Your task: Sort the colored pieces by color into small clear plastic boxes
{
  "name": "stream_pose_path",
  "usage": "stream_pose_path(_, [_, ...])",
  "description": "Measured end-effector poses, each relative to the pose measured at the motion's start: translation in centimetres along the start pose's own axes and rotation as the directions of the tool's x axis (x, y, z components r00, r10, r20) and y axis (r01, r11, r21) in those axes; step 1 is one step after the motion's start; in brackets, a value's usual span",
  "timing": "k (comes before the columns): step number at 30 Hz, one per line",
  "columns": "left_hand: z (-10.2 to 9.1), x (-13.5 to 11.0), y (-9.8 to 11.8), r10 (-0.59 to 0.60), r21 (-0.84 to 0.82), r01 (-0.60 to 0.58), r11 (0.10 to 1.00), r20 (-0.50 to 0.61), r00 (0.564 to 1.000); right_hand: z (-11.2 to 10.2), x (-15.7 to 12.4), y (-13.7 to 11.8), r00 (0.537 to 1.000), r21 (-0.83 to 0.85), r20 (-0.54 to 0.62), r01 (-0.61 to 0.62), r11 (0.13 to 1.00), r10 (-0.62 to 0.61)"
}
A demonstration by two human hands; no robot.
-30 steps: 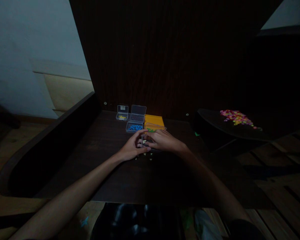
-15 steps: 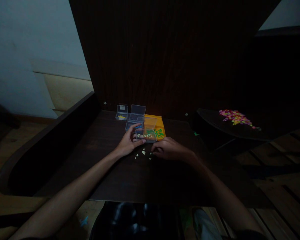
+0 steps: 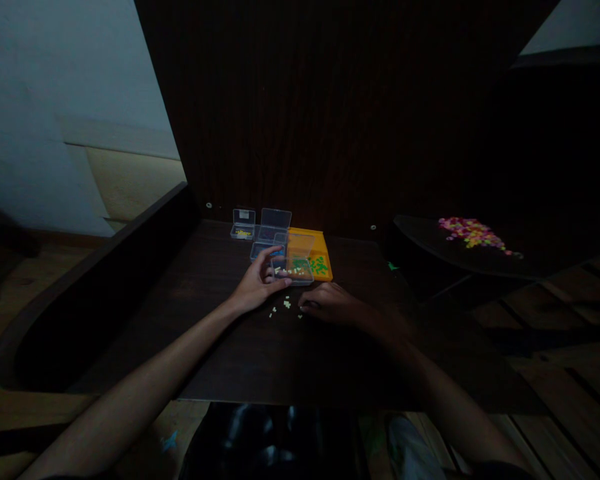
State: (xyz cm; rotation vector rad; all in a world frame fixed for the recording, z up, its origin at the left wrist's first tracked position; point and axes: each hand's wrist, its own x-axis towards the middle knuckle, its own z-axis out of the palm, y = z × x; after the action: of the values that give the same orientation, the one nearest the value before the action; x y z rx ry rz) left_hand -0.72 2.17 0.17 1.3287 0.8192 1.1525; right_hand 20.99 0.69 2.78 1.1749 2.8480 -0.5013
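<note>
My left hand [image 3: 254, 288] grips the left side of a small clear plastic box [image 3: 294, 269] that stands open on the dark table and holds pale beads. My right hand [image 3: 329, 306] lies low on the table just right of several loose pale beads [image 3: 286, 305], its fingers curled with the tips pinched near them; whether a bead is between them is too small to see. Behind the clear box lies an orange box [image 3: 320, 257] with green pieces in it.
Two more clear boxes stand at the back: one with blue pieces [image 3: 266, 248], one with yellow pieces [image 3: 243, 225]. A pile of mixed coloured beads [image 3: 471, 233] lies on a dark curved shelf to the right. A tall dark wooden panel [image 3: 330, 113] rises behind the table.
The two hands were together over the clear box a second ago. The box now stands open, my left hand stays on it, and my right hand has dropped down to the loose beads.
</note>
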Motion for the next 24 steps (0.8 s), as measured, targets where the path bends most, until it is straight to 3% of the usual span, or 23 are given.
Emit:
stream_pose_path(14, [0.0, 0.0, 0.1, -0.003, 0.001, 0.003, 1.0, 0.008, 1.0, -0.2, -0.4, 0.1, 0.999, 0.102, -0.012, 0.051, 0.993, -0.05])
stream_pose_path(24, [0.1, -0.1, 0.2, -0.007, 0.0, 0.007, 1.0, 0.014, 1.0, 0.8, -1.0, -1.1, 0.992, -0.011, -0.025, -0.127, 0.992, 0.127])
